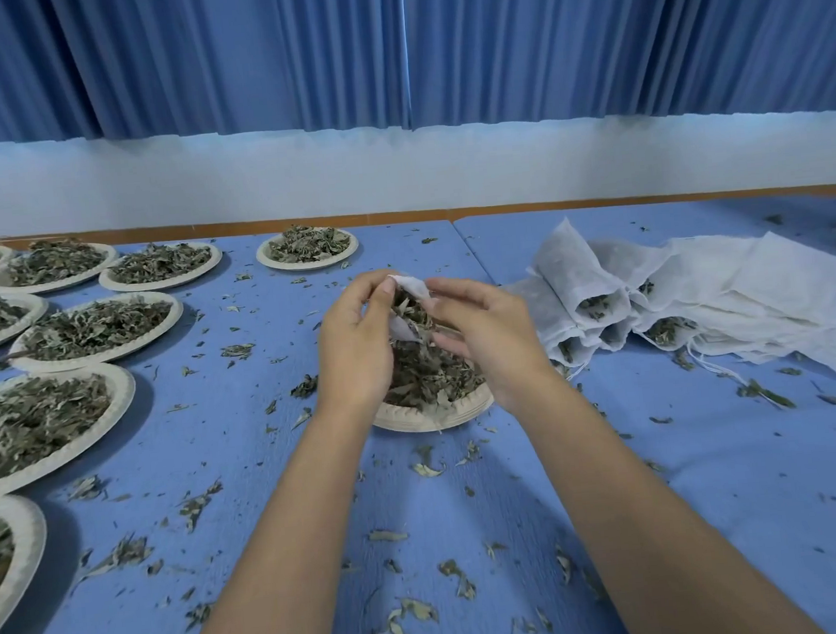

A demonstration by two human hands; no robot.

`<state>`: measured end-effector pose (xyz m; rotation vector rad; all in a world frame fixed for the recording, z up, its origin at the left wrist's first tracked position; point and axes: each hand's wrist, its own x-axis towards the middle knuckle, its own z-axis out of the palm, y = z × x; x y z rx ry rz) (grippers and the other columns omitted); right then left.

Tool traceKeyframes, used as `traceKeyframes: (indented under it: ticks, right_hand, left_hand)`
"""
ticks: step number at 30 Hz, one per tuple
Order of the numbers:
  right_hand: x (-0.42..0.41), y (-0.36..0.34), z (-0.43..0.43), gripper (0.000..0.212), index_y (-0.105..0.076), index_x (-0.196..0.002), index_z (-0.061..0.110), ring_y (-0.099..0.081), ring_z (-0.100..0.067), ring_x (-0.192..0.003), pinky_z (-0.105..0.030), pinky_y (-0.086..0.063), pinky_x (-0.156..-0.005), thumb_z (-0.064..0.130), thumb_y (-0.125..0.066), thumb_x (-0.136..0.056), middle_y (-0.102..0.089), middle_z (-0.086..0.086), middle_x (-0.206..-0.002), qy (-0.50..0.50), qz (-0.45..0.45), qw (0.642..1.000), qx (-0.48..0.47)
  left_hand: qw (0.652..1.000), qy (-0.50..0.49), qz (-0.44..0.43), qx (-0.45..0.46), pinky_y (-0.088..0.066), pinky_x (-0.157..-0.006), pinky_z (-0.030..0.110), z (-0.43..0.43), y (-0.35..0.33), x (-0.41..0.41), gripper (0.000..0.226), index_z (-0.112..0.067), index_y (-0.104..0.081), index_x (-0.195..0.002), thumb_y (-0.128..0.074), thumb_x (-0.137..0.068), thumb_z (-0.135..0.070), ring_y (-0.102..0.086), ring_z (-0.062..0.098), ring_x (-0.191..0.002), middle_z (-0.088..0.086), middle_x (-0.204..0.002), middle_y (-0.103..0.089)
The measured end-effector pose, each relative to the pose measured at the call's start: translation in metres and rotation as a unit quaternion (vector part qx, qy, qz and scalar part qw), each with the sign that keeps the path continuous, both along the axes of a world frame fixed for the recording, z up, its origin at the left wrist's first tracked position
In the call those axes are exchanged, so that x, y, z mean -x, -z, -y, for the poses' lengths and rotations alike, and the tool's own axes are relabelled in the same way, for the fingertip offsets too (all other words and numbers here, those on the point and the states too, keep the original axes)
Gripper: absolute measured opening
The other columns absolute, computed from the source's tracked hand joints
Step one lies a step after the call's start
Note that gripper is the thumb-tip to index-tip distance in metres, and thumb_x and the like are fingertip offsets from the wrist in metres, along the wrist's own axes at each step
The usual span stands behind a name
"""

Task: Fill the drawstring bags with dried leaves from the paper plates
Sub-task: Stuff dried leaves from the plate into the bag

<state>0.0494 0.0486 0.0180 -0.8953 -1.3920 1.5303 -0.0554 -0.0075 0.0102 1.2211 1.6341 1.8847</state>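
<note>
the filling step is under way. the drawstring bag [411, 287] is held just above the near paper plate [429, 414], its mouth open and dried leaves [426, 371] showing inside it and heaped below. the left hand [357, 342] has its fingers curled round the bag's side, pinching the rim. the right hand [483, 331] seems to pinch the opposite rim with thumb and forefinger, its lower fingers loosely apart near the leaves. filled bags [601, 300] lie to the right on the counter [672, 471], beside a stack of empty bags [783, 295]. next, probably, the right hand must gather more leaves and push them in while the left keeps the mouth open over the plate.
</note>
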Motion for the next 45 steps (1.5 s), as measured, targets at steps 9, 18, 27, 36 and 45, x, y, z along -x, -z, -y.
traceKeyframes:
  ticks: [9,18,27,36,45]
  right_hand:
    - [0.000,0.002,0.000,0.005,-0.068,-0.085,0.010,-0.059,0.002,-0.054,-0.017,-0.056,-0.063,0.006,-0.070,-0.084,-0.062,0.005,-0.062,0.011,0.013,1.000,0.005]
    - [0.002,-0.003,0.004,0.012,-0.066,-0.088,0.009,-0.064,-0.009,-0.078,-0.020,-0.057,-0.076,-0.002,-0.064,-0.084,-0.066,-0.004,-0.086,-0.006,-0.085,0.992,0.092]
    - [0.007,0.003,0.013,0.026,-0.063,-0.087,0.020,-0.061,-0.003,-0.074,-0.011,-0.049,-0.065,0.000,-0.074,-0.076,-0.063,0.007,-0.082,0.062,0.076,0.986,-0.134]
    - [0.006,0.005,0.011,0.010,-0.077,-0.087,0.015,-0.066,-0.005,-0.073,-0.023,-0.053,-0.073,0.012,-0.068,-0.084,-0.073,0.005,-0.077,0.121,0.170,0.948,-0.239]
    - [0.007,0.006,0.011,0.025,-0.075,-0.082,0.013,-0.046,-0.018,-0.056,-0.032,-0.038,-0.058,0.005,-0.052,-0.088,-0.062,-0.008,-0.061,0.105,0.297,0.884,-0.346]
  left_hand:
    - [0.995,0.014,0.096,0.020,-0.039,-0.067,0.025,0.002,0.001,0.000,0.021,-0.029,-0.064,-0.085,-0.051,-0.094,-0.017,-0.059,0.004,-0.068,-0.008,-0.064,-0.062]
    - [0.999,-0.026,0.040,-0.008,-0.039,-0.050,0.006,0.003,0.005,-0.001,0.023,-0.031,-0.064,-0.086,-0.058,-0.092,-0.010,-0.058,-0.006,-0.055,-0.009,-0.078,-0.064]
    - [0.993,-0.079,0.088,-0.015,-0.042,-0.052,0.018,0.002,0.005,-0.004,0.029,-0.033,-0.065,-0.081,-0.058,-0.090,-0.006,-0.065,0.002,-0.073,-0.009,-0.082,-0.069]
    - [0.997,-0.004,0.069,-0.032,-0.041,-0.056,0.007,0.000,0.007,-0.013,0.021,-0.023,-0.072,-0.089,-0.055,-0.094,-0.012,-0.055,-0.004,-0.056,-0.004,-0.089,-0.069]
    - [0.996,0.031,0.087,-0.020,-0.038,-0.055,0.010,-0.001,0.010,-0.016,0.023,-0.020,-0.072,-0.087,-0.054,-0.094,-0.009,-0.051,0.001,-0.053,-0.015,-0.067,-0.064]
